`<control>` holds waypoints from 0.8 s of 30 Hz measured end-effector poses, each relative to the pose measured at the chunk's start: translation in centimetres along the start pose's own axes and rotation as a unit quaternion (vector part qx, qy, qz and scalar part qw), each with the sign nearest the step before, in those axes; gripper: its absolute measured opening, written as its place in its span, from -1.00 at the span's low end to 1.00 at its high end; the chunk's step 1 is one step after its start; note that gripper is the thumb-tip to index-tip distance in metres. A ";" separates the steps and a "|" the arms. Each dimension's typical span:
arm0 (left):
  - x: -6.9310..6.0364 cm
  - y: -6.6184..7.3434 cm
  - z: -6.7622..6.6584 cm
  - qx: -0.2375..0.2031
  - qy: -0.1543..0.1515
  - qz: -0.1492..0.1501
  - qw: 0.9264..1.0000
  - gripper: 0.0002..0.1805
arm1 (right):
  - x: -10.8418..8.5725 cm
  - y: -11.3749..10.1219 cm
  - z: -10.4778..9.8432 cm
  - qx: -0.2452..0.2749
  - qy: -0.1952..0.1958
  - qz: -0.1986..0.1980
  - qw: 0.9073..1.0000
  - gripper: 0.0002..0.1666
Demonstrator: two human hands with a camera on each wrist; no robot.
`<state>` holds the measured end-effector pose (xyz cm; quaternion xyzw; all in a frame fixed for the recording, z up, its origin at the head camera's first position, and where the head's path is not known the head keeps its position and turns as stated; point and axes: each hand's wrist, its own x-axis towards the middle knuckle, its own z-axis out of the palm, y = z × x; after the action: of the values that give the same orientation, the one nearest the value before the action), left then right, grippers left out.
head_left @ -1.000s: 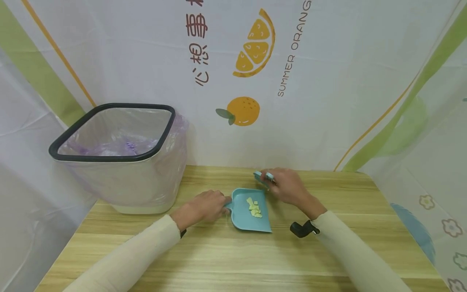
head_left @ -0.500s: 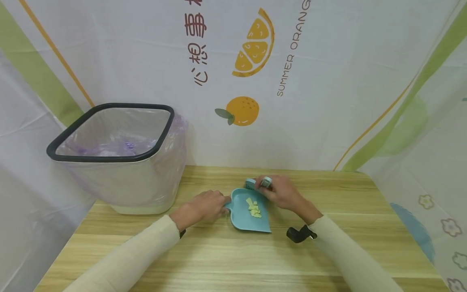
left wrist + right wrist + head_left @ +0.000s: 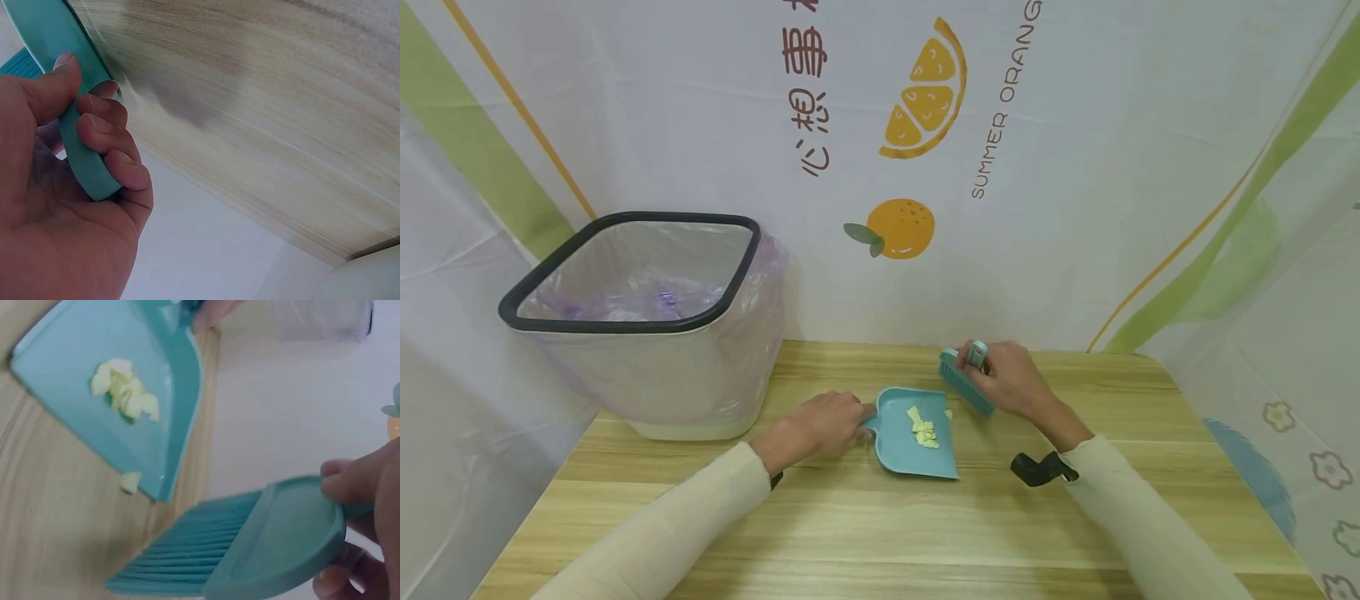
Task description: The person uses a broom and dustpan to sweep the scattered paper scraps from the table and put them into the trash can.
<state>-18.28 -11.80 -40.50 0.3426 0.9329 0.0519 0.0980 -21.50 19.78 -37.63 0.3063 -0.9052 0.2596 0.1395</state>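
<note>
A light blue dustpan (image 3: pixel 898 450) lies flat on the table, its mouth facing right. Several pale yellow scraps (image 3: pixel 924 429) sit on it in a small heap. One more scrap (image 3: pixel 130 482) is at the front lip, near the back corner. My left hand (image 3: pixel 822 423) grips the dustpan's handle (image 3: pixel 94 165), fingers curled round it. In my right hand (image 3: pixel 1011 379) is a matching blue brush (image 3: pixel 275 540), pinched by its handle between thumb and fingers. The brush stands to the right of the dustpan, apart from it, with its bristles (image 3: pixel 964 387) toward the lip.
A white bin (image 3: pixel 692 375) with a black rim and a clear purplish liner stands at the back left of the wooden table (image 3: pixel 865 533). Behind the table hangs a white printed curtain (image 3: pixel 1052 275), close to its back edge.
My right hand brought the brush over the dustpan's back edge, then drew it away to the right. A scrap now lies at the lip, apart from the heap. The left hand stays put.
</note>
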 end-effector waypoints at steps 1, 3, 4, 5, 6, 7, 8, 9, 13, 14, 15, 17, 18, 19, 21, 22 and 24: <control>0.0 0.0 0.0 0.001 0.001 0.000 1.000 -0.68 | -0.1 0.0 0.1 -0.011 -0.001 0.002 1.000 -0.87; 0.0 0.1 0.0 0.004 0.000 0.000 1.000 -0.67 | -0.5 -0.1 0.3 -0.030 -0.005 0.002 1.000 -0.89; 0.0 0.1 0.0 0.003 0.000 0.000 1.000 -0.67 | -0.7 -0.1 0.5 -0.036 -0.006 0.000 0.999 -0.90; 0.0 0.1 0.0 0.003 -0.001 0.000 1.000 -0.67 | -0.8 -0.3 0.6 -0.039 -0.006 -0.004 0.999 -0.90; 0.0 0.1 0.0 0.003 -0.001 -0.001 1.000 -0.67 | -0.9 -0.4 0.8 -0.042 -0.005 -0.010 0.999 -0.89; 0.0 0.1 0.0 0.004 -0.001 -0.001 1.000 -0.68 | -1.0 -0.6 1.0 -0.044 -0.002 -0.019 0.999 -0.86; 0.0 0.0 0.0 0.004 -0.001 -0.001 1.000 -0.68 | -1.1 -0.8 1.1 -0.044 0.000 -0.027 0.999 -0.82; 0.0 0.0 0.0 0.004 -0.001 0.000 1.000 -0.68 | -1.1 -1.0 1.3 -0.044 0.003 -0.036 0.998 -0.79; 0.1 -0.1 0.1 0.006 0.000 0.002 1.000 -0.68 | -1.3 -2.0 2.0 -0.036 0.013 -0.061 0.997 -0.69; 0.1 -0.1 0.1 0.006 0.001 0.003 1.000 -0.68 | -1.4 -2.3 2.1 -0.033 0.015 -0.065 0.997 -0.70; 0.1 -0.1 0.1 0.006 0.000 0.003 1.000 -0.68 | -1.5 -2.6 2.3 -0.031 0.017 -0.068 0.997 -0.71; 0.1 0.0 0.1 0.005 0.001 0.003 1.000 -0.68 | -1.5 -3.1 2.6 -0.024 0.017 -0.069 0.997 -0.73; 0.0 0.0 0.0 0.006 0.002 0.002 1.000 -0.68 | -1.5 -3.4 2.7 -0.023 0.017 -0.067 0.997 -0.75; 0.0 0.0 0.0 0.006 0.003 0.003 1.000 -0.69 | -1.5 -3.6 2.9 -0.022 0.018 -0.066 0.997 -0.77; 0.0 0.0 0.0 0.007 0.003 0.003 1.000 -0.69 | -1.5 -4.0 3.1 -0.019 0.019 -0.062 0.998 -0.80; 0.0 0.0 0.0 0.006 0.005 0.003 1.000 -0.70 | -1.4 -4.2 3.2 -0.019 0.020 -0.060 0.998 -0.81; 0.0 0.0 0.0 0.003 0.006 0.004 1.000 -0.72 | -1.3 -4.5 3.5 -0.019 0.024 -0.059 0.998 -0.82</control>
<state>-18.27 -11.84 -40.48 0.3460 0.9324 0.0512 0.0911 -17.96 15.43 -39.29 0.3499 -0.8867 0.2412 0.1818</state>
